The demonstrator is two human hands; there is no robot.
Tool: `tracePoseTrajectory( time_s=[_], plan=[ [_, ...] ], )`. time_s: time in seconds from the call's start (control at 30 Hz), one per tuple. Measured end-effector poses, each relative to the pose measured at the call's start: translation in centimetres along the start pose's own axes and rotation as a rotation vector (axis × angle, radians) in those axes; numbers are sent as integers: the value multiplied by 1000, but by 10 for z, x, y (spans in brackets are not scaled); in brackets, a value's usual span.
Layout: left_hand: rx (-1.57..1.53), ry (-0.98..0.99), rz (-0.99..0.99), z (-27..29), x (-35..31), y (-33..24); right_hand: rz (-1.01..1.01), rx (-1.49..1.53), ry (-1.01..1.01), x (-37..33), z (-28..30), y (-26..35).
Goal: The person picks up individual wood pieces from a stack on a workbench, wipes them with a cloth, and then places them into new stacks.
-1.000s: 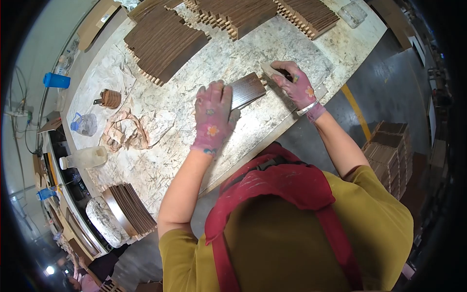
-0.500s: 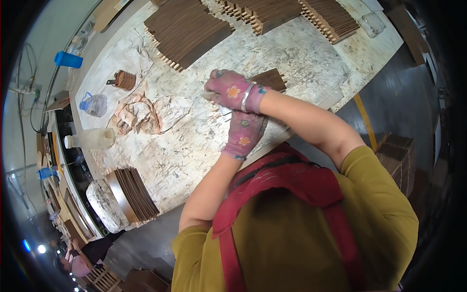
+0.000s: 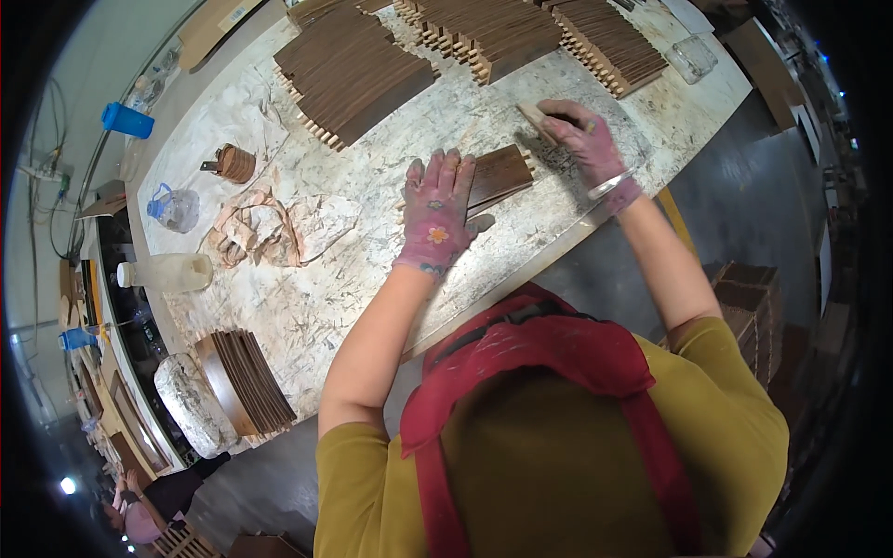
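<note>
Left hand (image 3: 435, 216), in a pink flower-print glove, lay flat and palm down on the pale, scuffed desk (image 3: 372, 279), fingers (image 3: 445, 175) stretched out and close together, gripping nothing; the fingertips pressed on the left end of a small dark wooden panel (image 3: 500, 175). The panel lay flat near the desk's front edge, between the two hands, with pale wood showing along its edges. Right hand (image 3: 584, 139), in a like glove, was to the right of the panel, its fingers curled shut around a light-coloured block (image 3: 536, 117) whose end stuck out toward the upper left; the block's lower face appeared to touch the desk just beside the panel's right end, though contact could not be confirmed. Further back on the desk stood three fanned stacks of similar dark panels: one at back left (image 3: 353, 70), one at back centre (image 3: 484, 33), one at back right (image 3: 609, 42). A clear plastic container (image 3: 693, 58) sat near the right corner. On the left part of the desk: a roll of brown tape (image 3: 233, 163), a heap of crumpled veneer scraps (image 3: 274, 231), a clear jug with blue cap (image 3: 174, 206), and a pale bottle lying on its side (image 3: 167, 272). A further stack of curved dark pieces (image 3: 244, 381) stood at the near-left end.
</note>
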State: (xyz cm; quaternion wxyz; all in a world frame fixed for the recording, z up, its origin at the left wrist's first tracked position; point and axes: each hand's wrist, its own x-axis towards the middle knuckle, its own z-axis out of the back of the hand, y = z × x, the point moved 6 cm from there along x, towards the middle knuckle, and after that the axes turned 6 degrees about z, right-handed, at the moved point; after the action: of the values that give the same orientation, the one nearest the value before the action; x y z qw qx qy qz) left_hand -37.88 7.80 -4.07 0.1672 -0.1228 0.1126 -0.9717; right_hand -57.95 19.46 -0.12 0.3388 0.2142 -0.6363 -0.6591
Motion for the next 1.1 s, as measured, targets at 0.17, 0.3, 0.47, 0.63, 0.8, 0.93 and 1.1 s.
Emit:
tracePoseTrajectory(
  time_s=[0.17,0.3,0.47,0.63,0.8,0.93,1.1],
  plan=[
    [-32,-11,-22,5,1,-1,-66,277,-65,-13,-84,-42],
    [57,158,265,32,-26,48,-93,266,-270,-7,-39,-68],
    [46,34,266,64,-29,51,-74,486,-378,-11,-19,-60],
    [-247,289,191,20,25,-4,-70,615,-216,-5,-73,-35],
    [-61,-225,161,68,-41,28,116,166,-123,5,-2,-33],
    [-265,-175,664,180,-129,90,58,306,-57,-3,40,-65],
    [193,-290,1118,260,-289,164,-128,339,-25,-10,19,-84]
  ],
)
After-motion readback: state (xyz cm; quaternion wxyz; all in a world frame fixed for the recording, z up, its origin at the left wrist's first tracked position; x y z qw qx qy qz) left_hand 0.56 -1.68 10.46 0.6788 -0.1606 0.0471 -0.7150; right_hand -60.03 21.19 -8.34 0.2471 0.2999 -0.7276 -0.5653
